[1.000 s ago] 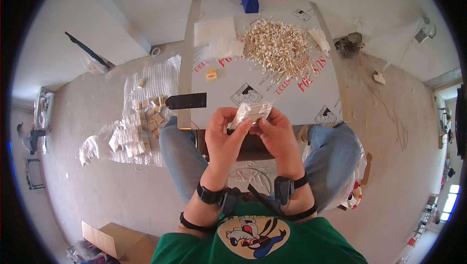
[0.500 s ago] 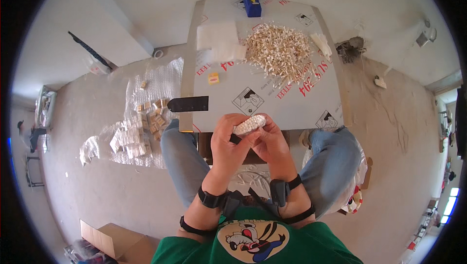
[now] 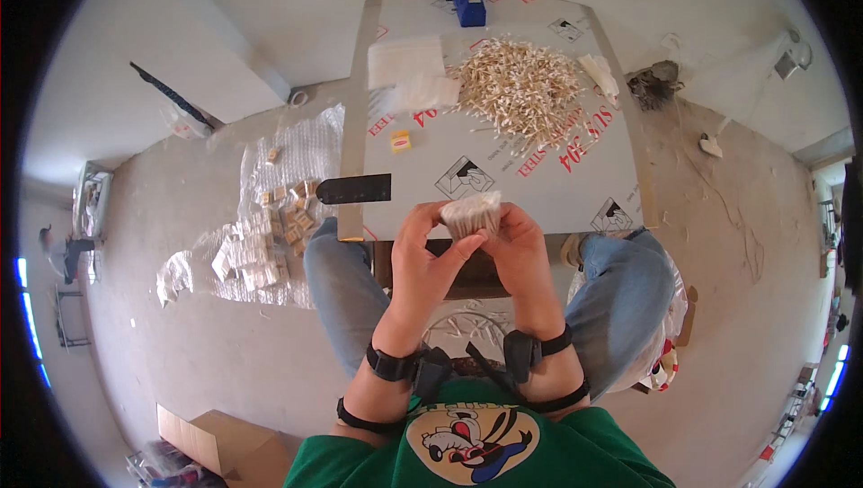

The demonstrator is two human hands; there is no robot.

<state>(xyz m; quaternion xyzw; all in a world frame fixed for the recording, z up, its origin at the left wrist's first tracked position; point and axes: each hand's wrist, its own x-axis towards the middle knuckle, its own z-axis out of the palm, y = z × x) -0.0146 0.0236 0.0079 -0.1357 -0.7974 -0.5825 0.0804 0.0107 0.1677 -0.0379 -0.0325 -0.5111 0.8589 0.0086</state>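
Observation:
A bundle of cotton swabs [image 3: 473,215], apparently in a clear plastic bag, is held above the table's near edge. My left hand [image 3: 421,247] grips its left side, and my right hand [image 3: 521,249] grips its right side. Both thumbs press on the near face and almost meet; the fingers behind the bundle are partly hidden. Beyond my hands, a heap of loose cotton swabs [image 3: 520,88] covers the table's [image 3: 387,214] far middle. Left of the heap lie whitish, thin bags or sheets [image 3: 406,61], with a small stack of yellow labels [image 3: 400,140] nearer to me.
A blue tape dispenser [image 3: 467,3] stands at the far edge. The black strip [image 3: 358,189] overhangs the table's left edge. On the floor at left, bubble wrap [image 3: 310,137] bears several packed bundles [image 3: 252,250]. An open cardboard box [image 3: 220,443] sits at lower left.
The bundle has been tipped in my hands: the swab tips faced up before, and now the sides of the sticks show. Both hands still hold it at nearly the same place.

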